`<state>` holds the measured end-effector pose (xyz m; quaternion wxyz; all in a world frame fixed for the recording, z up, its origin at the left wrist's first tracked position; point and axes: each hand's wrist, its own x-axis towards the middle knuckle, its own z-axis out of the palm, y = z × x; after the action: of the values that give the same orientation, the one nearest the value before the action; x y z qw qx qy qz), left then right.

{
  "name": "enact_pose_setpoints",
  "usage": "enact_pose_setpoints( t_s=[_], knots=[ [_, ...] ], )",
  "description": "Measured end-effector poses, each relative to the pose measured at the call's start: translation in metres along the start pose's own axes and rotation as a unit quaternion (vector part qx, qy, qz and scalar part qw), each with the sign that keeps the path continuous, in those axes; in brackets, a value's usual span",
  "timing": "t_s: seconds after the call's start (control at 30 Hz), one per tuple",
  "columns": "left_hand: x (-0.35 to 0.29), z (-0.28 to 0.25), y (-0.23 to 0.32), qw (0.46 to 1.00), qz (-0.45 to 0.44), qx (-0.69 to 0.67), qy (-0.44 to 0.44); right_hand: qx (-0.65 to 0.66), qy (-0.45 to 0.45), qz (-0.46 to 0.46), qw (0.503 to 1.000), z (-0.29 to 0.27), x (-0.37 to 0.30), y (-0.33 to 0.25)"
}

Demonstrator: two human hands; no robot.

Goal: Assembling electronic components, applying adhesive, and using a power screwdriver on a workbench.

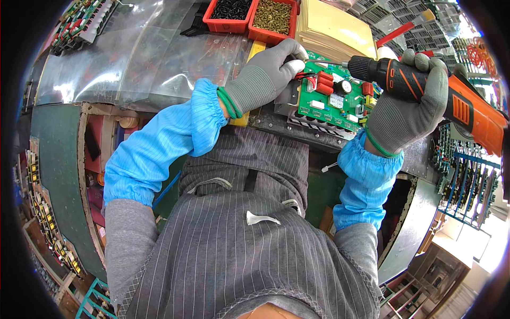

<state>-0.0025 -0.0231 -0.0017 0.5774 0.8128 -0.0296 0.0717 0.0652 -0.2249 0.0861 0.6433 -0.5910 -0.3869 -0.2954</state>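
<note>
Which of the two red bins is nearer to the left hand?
The right red bin, holding brass-coloured pieces; the left bin, holding black ones, is farther from the left hand.

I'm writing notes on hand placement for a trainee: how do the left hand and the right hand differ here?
The left hand brings thumb and forefinger close together near the tip of the bit, while the right hand wraps around the orange and black power screwdriver.
The left hand is at the left side of the green circuit board; the right hand is at its right.
Both wear gray gloves with green cuffs.
</note>
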Motion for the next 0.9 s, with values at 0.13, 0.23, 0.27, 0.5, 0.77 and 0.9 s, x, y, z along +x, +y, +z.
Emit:
enact_pose_setpoints(
  t_s=[0.13, 0.23, 0.27, 0.5, 0.77, 0.9],
  knots=[
    [0.000, 0.001, -0.004, 1.000, 0.019, 0.007, 0.018, 0.066, 0.005, 0.050, 0.997, -0.002, 0.004, 0.000],
    [0.000, 0.002, -0.003, 0.999, 0.022, 0.000, 0.023, 0.063, -0.013, 0.040, 0.997, 0.000, 0.005, 0.000],
    [0.000, 0.002, -0.003, 1.000, 0.015, -0.003, 0.019, 0.065, -0.019, 0.035, 0.997, 0.002, 0.006, -0.001],
    [0.000, 0.000, -0.007, 1.000, 0.013, 0.014, 0.014, 0.245, 0.055, 0.157, 0.955, 0.012, 0.027, -0.001],
    [-0.005, -0.012, 0.006, 0.998, -0.039, 0.027, -0.029, 0.045, -0.005, 0.088, 0.995, 0.068, 0.045, -0.036],
    [-0.002, -0.007, 0.002, 0.997, 0.005, 0.075, -0.035, 0.055, -0.012, 0.174, 0.983, 0.074, 0.048, -0.046]
  ],
)
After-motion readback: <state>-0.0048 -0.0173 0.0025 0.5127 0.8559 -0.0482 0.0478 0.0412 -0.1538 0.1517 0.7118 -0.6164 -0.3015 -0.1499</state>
